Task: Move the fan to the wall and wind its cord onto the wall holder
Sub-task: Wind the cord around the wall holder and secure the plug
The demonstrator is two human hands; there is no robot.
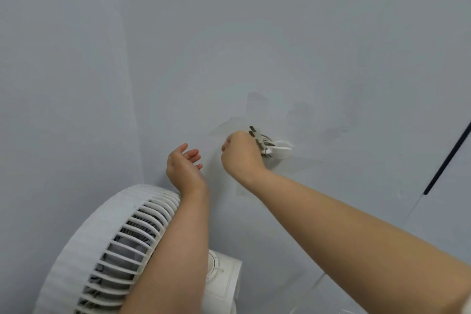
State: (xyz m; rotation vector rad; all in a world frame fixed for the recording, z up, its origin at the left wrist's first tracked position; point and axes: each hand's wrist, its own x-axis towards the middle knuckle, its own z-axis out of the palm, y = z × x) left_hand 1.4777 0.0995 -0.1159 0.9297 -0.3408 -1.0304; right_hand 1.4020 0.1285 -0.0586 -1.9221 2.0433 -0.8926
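On the wall [254, 33], above the fan [102, 250] standing by the wall's corner, the right hand [242, 155] is curling round the plug [257, 136] at the wall holder [281, 151], likely tucking in the end of the cord [267, 141] so the coils are not slipping loose. The left hand [182, 166] is hovering just beside it, fingers apart and holding nothing, probably ready to steady.

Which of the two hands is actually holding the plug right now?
The right hand, curled round the white two-pronged plug at the white wall holder; the left hand is open, holding nothing.
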